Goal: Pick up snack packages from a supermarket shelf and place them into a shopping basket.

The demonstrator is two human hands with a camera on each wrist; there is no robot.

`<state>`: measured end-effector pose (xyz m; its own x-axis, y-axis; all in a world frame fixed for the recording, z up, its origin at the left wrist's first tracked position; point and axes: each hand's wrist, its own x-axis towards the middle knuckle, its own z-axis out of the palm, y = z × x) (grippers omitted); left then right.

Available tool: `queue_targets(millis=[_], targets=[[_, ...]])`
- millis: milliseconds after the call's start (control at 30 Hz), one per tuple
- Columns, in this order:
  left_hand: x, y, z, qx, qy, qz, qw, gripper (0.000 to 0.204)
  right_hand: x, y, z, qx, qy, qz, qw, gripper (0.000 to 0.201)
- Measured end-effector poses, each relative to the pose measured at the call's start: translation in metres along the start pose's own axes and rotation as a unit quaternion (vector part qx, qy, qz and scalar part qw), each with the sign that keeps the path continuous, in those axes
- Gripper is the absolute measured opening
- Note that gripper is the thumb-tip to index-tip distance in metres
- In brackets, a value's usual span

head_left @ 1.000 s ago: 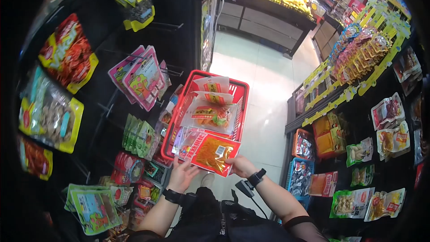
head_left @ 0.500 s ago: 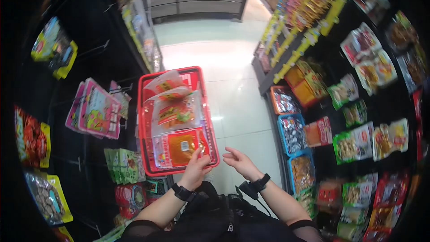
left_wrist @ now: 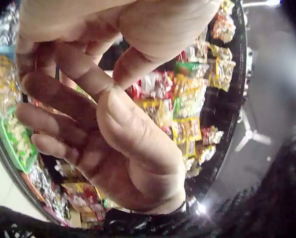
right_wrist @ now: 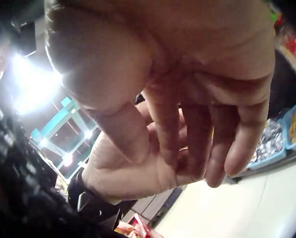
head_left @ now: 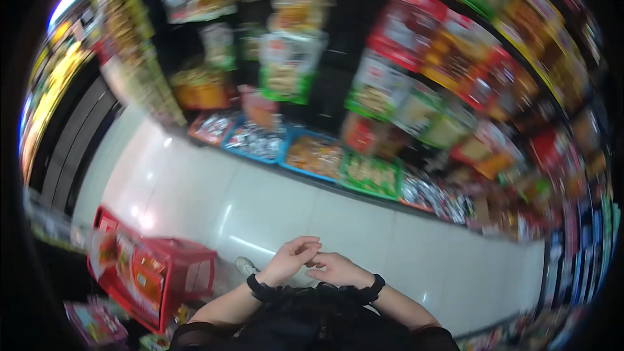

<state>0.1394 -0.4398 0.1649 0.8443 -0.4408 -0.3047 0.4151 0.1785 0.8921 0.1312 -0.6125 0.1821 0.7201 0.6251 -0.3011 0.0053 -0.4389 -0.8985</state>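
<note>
In the head view my left hand (head_left: 288,262) and right hand (head_left: 339,270) meet in front of the body, fingertips overlapping and fingers loosely bent. Neither hand holds anything. The left wrist view shows the left hand (left_wrist: 123,25) above the right hand's palm and thumb. From the right wrist, the right hand (right_wrist: 182,64) hangs over the left palm. A red shopping basket (head_left: 203,272) stands at the lower left, away from both hands. Inside it lie several snack packets, among them a red and orange packet (head_left: 148,281).
Across the aisle, a shelf carries hanging snack bags (head_left: 286,68). Along its foot stand a blue tray (head_left: 315,156) and a green tray (head_left: 372,175) of small wrapped snacks. Pale floor tiles (head_left: 383,240) lie between. A lit produce stand (head_left: 58,91) is at the far left.
The left hand has let go of the red and orange packet, which now lies in the basket. Both hands have come together before the body. The view has turned right, shifting the basket to lower left.
</note>
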Motion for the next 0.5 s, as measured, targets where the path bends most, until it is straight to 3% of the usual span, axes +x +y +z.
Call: queue_targets(millis=[67, 133, 300, 333, 400, 500], targets=[[0.033, 0.002, 0.061, 0.018, -0.117, -0.097, 0.988, 0.028, -0.055, 0.015, -0.027, -0.021, 0.071, -0.001, 0.997, 0.029], [0.066, -0.010, 0.117, 0.057, -0.199, -0.090, 0.974, 0.030, -0.106, 0.032, -0.056, -0.029, 0.102, 0.066, 0.992, 0.025], [0.124, -0.023, 0.247, 0.176, -0.350, -0.093, 0.915, 0.031, -0.214, 0.076, -0.098, 0.056, 0.239, 0.087, 0.965, 0.023], [0.136, -0.028, 0.271, 0.201, -0.384, -0.087, 0.897, 0.031, -0.227, 0.091, -0.096, 0.073, 0.337, 0.009, 0.938, 0.023], [0.157, -0.039, 0.316, 0.245, -0.426, -0.095, 0.866, 0.032, -0.258, 0.114, -0.109, 0.102, 0.352, 0.057, 0.929, 0.022], [0.191, -0.054, 0.382, 0.287, -0.484, -0.094, 0.822, 0.034, -0.308, 0.141, -0.147, 0.104, 0.389, 0.062, 0.913, 0.023]])
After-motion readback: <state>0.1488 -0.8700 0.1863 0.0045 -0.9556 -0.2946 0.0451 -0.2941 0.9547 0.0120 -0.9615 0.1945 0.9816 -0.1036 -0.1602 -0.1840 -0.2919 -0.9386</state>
